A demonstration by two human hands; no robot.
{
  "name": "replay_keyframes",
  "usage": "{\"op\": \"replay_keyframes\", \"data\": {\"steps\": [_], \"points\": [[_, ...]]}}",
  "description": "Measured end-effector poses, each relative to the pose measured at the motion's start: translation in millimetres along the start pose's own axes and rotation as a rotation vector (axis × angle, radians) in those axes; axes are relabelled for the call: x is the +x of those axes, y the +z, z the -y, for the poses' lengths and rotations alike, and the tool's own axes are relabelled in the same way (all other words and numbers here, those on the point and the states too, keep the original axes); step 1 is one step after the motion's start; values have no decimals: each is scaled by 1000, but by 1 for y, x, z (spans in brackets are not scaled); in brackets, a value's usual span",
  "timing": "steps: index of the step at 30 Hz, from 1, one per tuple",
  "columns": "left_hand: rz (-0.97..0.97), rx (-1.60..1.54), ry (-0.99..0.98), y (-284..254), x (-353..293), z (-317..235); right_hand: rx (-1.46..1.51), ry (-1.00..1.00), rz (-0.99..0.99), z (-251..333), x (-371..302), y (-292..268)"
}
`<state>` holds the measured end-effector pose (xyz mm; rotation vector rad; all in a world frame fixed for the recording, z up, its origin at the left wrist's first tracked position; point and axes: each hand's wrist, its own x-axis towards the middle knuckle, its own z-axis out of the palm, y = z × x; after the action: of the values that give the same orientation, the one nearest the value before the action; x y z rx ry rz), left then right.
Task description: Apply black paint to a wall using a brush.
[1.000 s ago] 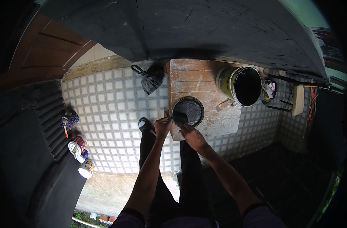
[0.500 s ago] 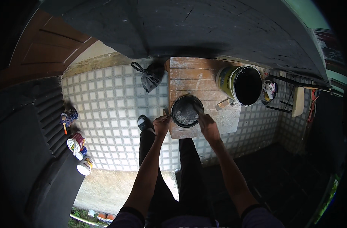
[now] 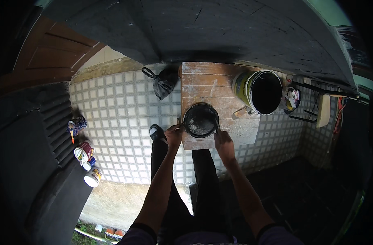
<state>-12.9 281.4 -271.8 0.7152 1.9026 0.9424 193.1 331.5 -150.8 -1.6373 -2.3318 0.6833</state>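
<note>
A round black bucket (image 3: 201, 136) with dark, grey-streaked material inside stands near the front edge of a wooden table. My left hand (image 3: 174, 135) is closed at its left rim, fingers pinched there; a small narrow piece beside those fingers is too dim to name. My right hand (image 3: 224, 147) is wrapped round a slim dark tool (image 3: 217, 125), whose far end reaches the bucket's right inner rim. The tool's exact kind does not show.
The paint-spattered wooden table (image 3: 203, 81) carries a large bucket (image 3: 244, 87), dark inside, and a flat scraper (image 3: 238, 113). A black plastic bag (image 3: 164, 85) rests left of the table. Paint cans (image 3: 83, 152) line the left edge of the tiles. A dark wall (image 3: 194, 36) rises behind.
My right hand has moved slightly down and the tool has shifted from over the bucket's contents to its right rim. The left hand stays at the left rim.
</note>
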Motion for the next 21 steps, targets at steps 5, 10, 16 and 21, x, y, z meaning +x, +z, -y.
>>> {"op": "replay_keyframes", "data": {"steps": [5,10,16,21], "points": [[-101,-16,-60,7,-10,-14,179,36,108,45,-13,37],[-135,-47,-115,8,-13,-15,461,150,27,70,21,23],[-218,-106,-125,21,-16,-7,396,302,-65,33,63,10],[-213,-345,-218,20,-11,-18,404,235,-156,14,76,-28]]}}
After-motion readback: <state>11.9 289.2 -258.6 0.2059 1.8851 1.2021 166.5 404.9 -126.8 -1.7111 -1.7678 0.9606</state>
